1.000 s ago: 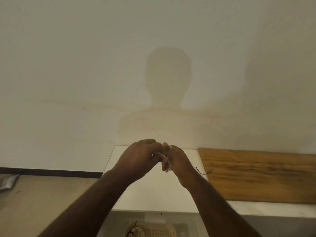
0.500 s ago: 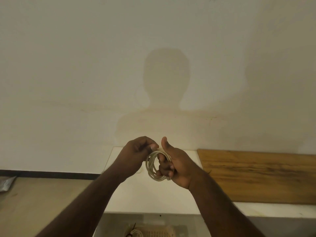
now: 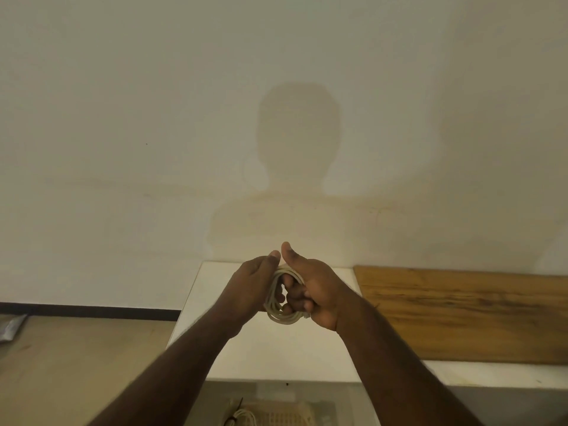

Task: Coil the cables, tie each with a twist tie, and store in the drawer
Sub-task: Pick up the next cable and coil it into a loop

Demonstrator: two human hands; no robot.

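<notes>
At the near edge, 6 o'clock: an open drawer (image 3: pixel 276 407) under the worktop (image 3: pixel 276 348) holds an already coiled white cable (image 3: pixel 242 418) beside a perforated tray (image 3: pixel 285 416).
Change: a second ago both hands were bunched over a hidden bundle; now the coil (image 3: pixel 281 315) shows as a tidy ring, so coiling looks done and tying is probably next.
Right hand (image 3: pixel 310 290): fingers curled through the coil, gripping it, thumb up.
Left hand (image 3: pixel 252 284): at 9 o'clock of the coil, fingers loosely cupped against its loops; no twist tie visible.
Farther, 3 o'clock: a wooden board (image 3: pixel 461 312).
</notes>
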